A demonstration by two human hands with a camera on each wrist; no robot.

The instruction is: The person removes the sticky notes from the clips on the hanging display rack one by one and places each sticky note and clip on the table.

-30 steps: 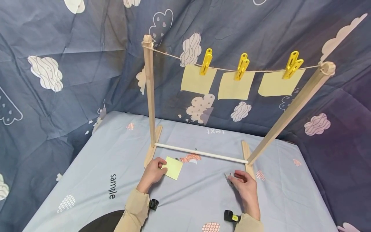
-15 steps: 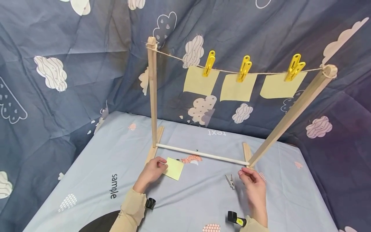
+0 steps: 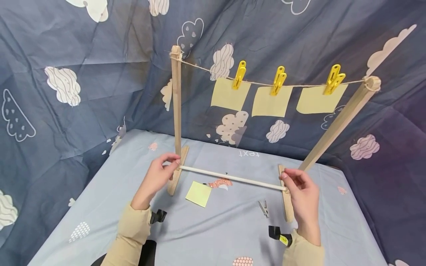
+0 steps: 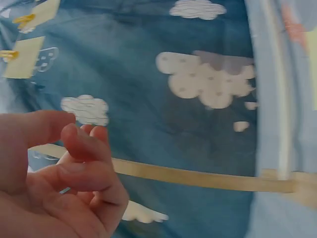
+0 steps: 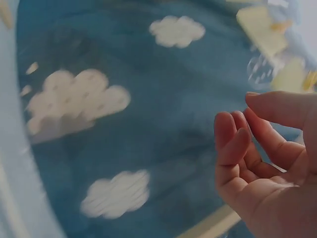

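My left hand [image 3: 159, 176] is raised beside the foot of the left wooden post [image 3: 176, 107], with nothing in its loosely bent fingers [image 4: 86, 146]. At the lower end of the right wooden post [image 3: 336, 129], my right hand [image 3: 303, 192] is also raised, its bent fingers [image 5: 233, 144] holding nothing. Between the hands, a yellow sticky note pad [image 3: 198, 194] lies flat on the cloth. A small grey clip [image 3: 263, 209] lies to the left of my right hand. Three yellow sheets [image 3: 272, 101] hang from a string [image 3: 203, 68], each under a yellow clip [image 3: 279, 81].
A white rod [image 3: 229, 177] joins the two post feet low across the table. The light blue cloth [image 3: 213, 232] covers the tabletop in front of the frame. Dark cloud-patterned fabric [image 3: 100, 122] stands behind and at both sides.
The right hand has let go of the grey clip, and the left hand has left the sticky note pad. Both hands have risen forward and outward to the frame's posts.
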